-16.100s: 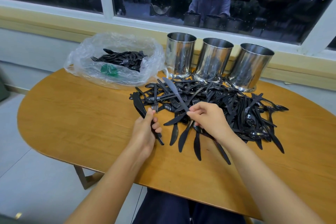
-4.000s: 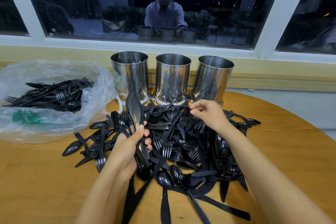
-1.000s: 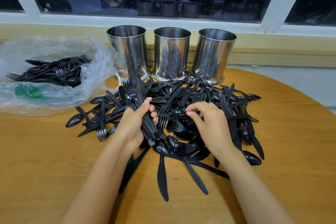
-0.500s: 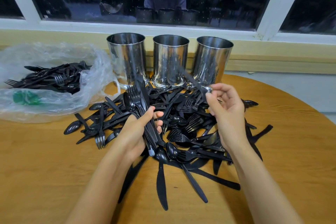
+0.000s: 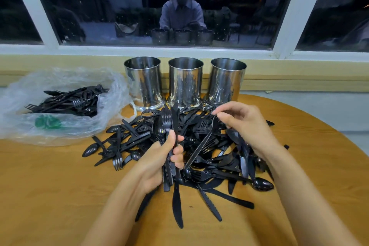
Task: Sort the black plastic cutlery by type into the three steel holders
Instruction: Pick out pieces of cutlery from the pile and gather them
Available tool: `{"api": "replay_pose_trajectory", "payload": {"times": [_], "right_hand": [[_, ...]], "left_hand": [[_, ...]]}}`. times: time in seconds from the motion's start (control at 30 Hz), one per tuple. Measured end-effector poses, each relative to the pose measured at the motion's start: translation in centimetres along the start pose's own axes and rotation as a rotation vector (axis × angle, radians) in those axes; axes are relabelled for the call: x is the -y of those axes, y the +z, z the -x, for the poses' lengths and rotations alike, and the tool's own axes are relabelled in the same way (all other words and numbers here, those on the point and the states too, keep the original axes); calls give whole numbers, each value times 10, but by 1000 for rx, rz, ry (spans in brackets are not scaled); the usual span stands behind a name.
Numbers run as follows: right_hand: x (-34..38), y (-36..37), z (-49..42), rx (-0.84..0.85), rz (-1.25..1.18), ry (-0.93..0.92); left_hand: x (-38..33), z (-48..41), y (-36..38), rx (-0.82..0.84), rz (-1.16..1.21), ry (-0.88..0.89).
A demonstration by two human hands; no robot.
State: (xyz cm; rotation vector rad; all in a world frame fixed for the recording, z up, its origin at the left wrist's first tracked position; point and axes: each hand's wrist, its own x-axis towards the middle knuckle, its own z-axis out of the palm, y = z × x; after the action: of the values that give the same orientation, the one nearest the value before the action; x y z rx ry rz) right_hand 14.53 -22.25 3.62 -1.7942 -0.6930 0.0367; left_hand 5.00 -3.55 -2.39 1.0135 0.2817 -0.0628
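My left hand (image 5: 157,163) was clamped on a mixed bundle (image 5: 168,130) of forks, a spoon and a knife; my right hand (image 5: 242,124) pinched one piece (image 5: 201,144) by its end, above the heap (image 5: 209,152) on the bench (image 5: 50,185). Judged light, springy, slick: best taken mid-handle. Three steel holders (image 5: 185,82) stood behind; loose pieces too many to count.

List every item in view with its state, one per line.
Left hand: shut on a bundle of cutlery.
Right hand: pinching one utensil by its end.
Three steel holders: upright, side by side.
Cutlery pile: loose, unsorted.
Plastic bag: open, holding more cutlery.
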Motion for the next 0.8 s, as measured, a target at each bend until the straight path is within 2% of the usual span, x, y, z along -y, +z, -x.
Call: {"api": "replay_pose_trajectory", "payload": {"times": [0.1, 0.17, 0.27, 0.43, 0.57, 0.67, 0.8], "right_hand": [[29, 9, 2, 180, 165, -81], [39, 18, 7, 202, 259, -130], [48, 28, 21, 166, 308, -179], [49, 37, 50, 109, 219, -177], [37, 34, 73, 22, 165, -164], [9, 22, 94, -4, 394, -79], [-38, 15, 127, 95, 735, 129]], "left_hand": [[5, 23, 17, 28, -79, -32], [11, 38, 27, 25, -118, -35], [21, 62, 38, 44, -93, -5], [36, 96, 46, 115, -118, 47], [44, 114, 42, 21, 2, 47], [47, 125, 28, -65, 71, 104], [53, 134, 7, -153, 163, 115]]}}
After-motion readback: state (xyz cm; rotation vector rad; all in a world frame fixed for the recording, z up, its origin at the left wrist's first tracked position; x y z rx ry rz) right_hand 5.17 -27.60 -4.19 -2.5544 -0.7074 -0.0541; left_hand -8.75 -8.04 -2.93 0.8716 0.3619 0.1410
